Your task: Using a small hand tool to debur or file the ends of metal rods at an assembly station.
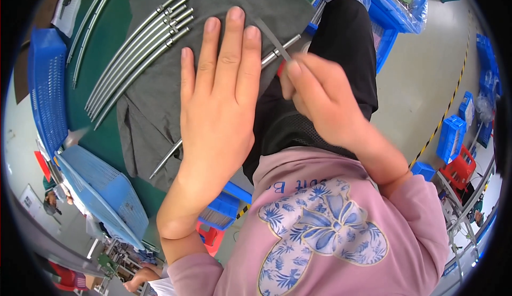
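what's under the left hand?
The left hand lies flat on one metal rod resting on the grey cloth. The rod's ends show past the palm at both sides; its middle is covered, as is the cloth beneath the palm.

Left hand [221, 90] presses a metal rod [168, 157] flat on grey cloth [144, 109]; right hand [320, 96] pinches a thin blade [273, 40].

metal rods [140, 45] left, bare grey cloth [144, 120] below
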`<act>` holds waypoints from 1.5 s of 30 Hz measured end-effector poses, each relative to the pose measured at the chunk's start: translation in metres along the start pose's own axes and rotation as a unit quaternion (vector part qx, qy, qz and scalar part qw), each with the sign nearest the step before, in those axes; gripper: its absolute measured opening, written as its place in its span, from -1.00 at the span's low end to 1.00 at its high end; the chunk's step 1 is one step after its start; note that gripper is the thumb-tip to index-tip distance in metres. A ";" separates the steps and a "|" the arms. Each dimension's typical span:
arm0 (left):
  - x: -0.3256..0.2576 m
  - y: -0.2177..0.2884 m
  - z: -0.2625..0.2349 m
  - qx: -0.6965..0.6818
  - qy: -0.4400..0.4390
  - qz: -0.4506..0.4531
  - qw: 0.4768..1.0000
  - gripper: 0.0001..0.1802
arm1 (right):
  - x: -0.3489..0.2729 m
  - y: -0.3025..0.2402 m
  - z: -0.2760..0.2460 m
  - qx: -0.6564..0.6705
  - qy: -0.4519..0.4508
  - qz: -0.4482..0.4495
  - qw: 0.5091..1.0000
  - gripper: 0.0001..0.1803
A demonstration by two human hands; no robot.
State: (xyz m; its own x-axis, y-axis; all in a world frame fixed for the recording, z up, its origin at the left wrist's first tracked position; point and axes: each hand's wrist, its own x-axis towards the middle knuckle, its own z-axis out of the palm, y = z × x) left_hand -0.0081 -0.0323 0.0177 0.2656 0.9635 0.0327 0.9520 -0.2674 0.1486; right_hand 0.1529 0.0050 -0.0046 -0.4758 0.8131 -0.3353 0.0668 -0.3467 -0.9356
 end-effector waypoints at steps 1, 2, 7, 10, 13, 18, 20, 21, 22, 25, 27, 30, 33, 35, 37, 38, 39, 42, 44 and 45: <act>-0.001 0.000 0.003 -0.004 0.004 0.002 1.000 -0.10 | -0.005 0.009 -0.003 -0.007 0.004 0.004 1.000 -0.72; -0.001 -0.001 0.004 -0.009 0.008 0.005 1.000 -0.11 | -0.012 0.019 -0.005 -0.014 0.009 0.009 1.000 -0.72; 0.001 -0.001 0.001 -0.001 0.003 0.001 1.000 -0.10 | 0.004 0.001 -0.004 -0.013 -0.015 -0.003 1.000 -0.69; -0.002 0.001 0.005 -0.001 0.005 0.007 1.000 -0.11 | -0.012 0.017 -0.006 -0.026 0.000 0.020 0.999 -0.71; -0.001 0.001 0.001 0.000 -0.001 0.005 1.000 -0.10 | 0.002 0.001 -0.002 -0.031 -0.002 -0.020 0.999 -0.70; 0.001 0.001 0.005 0.007 0.001 0.007 1.000 -0.10 | -0.005 0.020 -0.008 -0.031 0.014 -0.003 0.999 -0.70; -0.004 0.002 0.001 0.000 -0.008 0.005 1.000 -0.10 | 0.000 0.002 -0.002 -0.013 -0.009 -0.006 1.000 -0.69; -0.002 0.001 0.001 0.002 -0.003 0.004 1.000 -0.10 | 0.006 -0.003 -0.002 0.000 -0.018 0.000 1.000 -0.69; 0.000 0.000 0.001 0.004 0.003 0.003 1.000 -0.09 | 0.004 0.001 -0.003 0.000 -0.017 -0.002 1.000 -0.69; 0.000 0.001 0.003 0.002 -0.003 0.002 1.000 -0.09 | -0.009 0.021 -0.001 0.016 -0.011 -0.017 1.000 -0.64; 0.002 -0.002 0.001 0.005 0.000 0.007 1.000 -0.08 | 0.004 0.006 -0.005 0.007 -0.015 -0.011 1.000 -0.66; -0.002 0.000 0.000 -0.004 -0.001 0.001 1.000 -0.07 | -0.001 0.009 0.001 0.014 -0.015 -0.012 1.000 -0.68; 0.002 -0.002 0.005 0.000 0.003 0.005 1.000 -0.07 | -0.005 0.020 -0.007 0.004 -0.005 -0.009 1.000 -0.68; -0.001 0.000 -0.001 0.004 -0.002 0.006 1.000 -0.06 | 0.000 0.005 -0.003 0.012 -0.014 -0.004 1.000 -0.68; 0.000 0.001 0.000 -0.001 -0.003 0.004 1.000 -0.06 | 0.003 0.006 -0.002 0.027 -0.019 -0.022 0.999 -0.68; 0.000 0.000 0.001 -0.008 -0.005 0.001 1.000 -0.07 | -0.002 0.012 -0.003 0.027 -0.018 -0.024 0.999 -0.68; -0.002 0.000 0.003 -0.003 -0.007 0.007 1.000 -0.07 | -0.006 0.015 -0.003 0.022 -0.011 -0.011 1.000 -0.68; 0.001 -0.002 0.001 0.001 0.004 0.009 1.000 -0.06 | 0.005 0.001 -0.005 0.005 -0.025 -0.006 1.000 -0.67; 0.000 0.000 -0.002 0.004 0.005 0.015 1.000 -0.06 | 0.003 0.006 -0.002 0.018 -0.021 -0.022 0.999 -0.67; 0.000 0.000 -0.001 0.009 -0.001 0.008 1.000 -0.11 | 0.001 0.013 -0.003 0.017 -0.023 -0.025 0.999 -0.67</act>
State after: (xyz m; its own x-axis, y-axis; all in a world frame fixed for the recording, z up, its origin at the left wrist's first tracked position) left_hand -0.0083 -0.0322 0.0188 0.2801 0.9594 0.0333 0.9505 -0.2820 0.1301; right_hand 0.1557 0.0028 -0.0170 -0.5175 0.8079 -0.2820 0.0120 -0.3227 -0.9464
